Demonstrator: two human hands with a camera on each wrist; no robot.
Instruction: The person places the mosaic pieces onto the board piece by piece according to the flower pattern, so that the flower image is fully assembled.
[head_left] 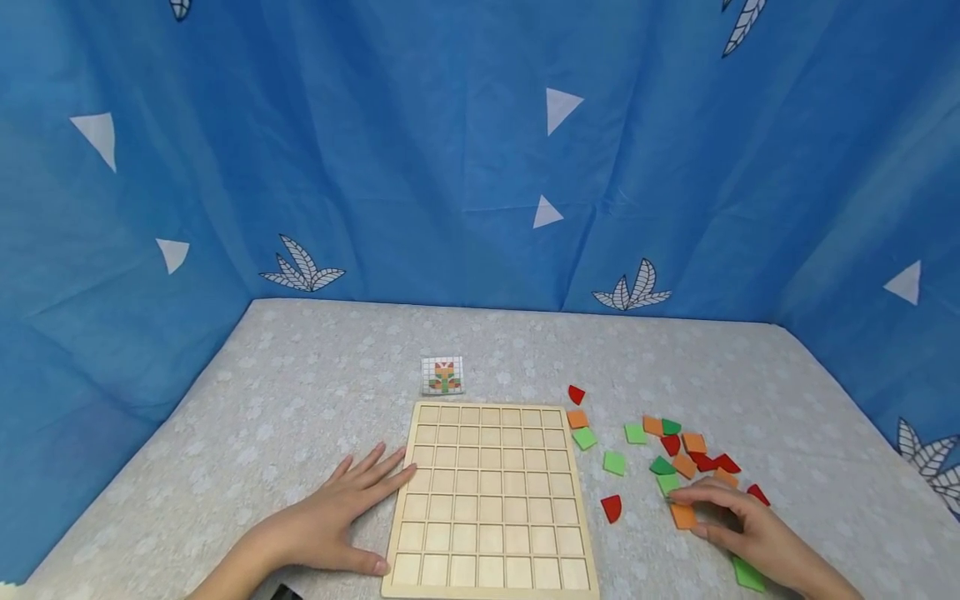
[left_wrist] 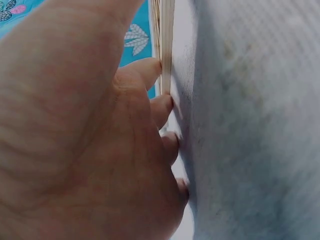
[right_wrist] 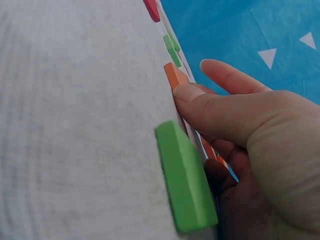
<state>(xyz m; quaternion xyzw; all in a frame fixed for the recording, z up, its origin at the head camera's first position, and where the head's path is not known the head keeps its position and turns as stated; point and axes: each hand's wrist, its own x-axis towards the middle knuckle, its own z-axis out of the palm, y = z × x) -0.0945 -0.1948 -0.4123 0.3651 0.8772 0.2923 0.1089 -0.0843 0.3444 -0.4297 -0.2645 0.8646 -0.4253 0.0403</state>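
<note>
My left hand (head_left: 322,521) lies with its fingers spread along the left edge of a wooden grid board (head_left: 491,507); in the left wrist view fingertips of that hand (left_wrist: 115,150) touch the board's side (left_wrist: 167,50). At the right, thumb and index finger of my right hand (head_left: 750,529) close around an orange square tile (head_left: 682,517). The right wrist view shows the thumb of this hand (right_wrist: 240,120) on the orange tile (right_wrist: 174,75), with a green tile (right_wrist: 185,180) nearer the camera. The board's cells hold no tiles.
A small pattern card (head_left: 442,376) lies behind the board. Red, orange and green tiles are scattered right of it, including a red quarter-round (head_left: 612,508), a light green square (head_left: 614,463) and a dark green piece (head_left: 662,466). A blue curtain (head_left: 450,167) surrounds the table.
</note>
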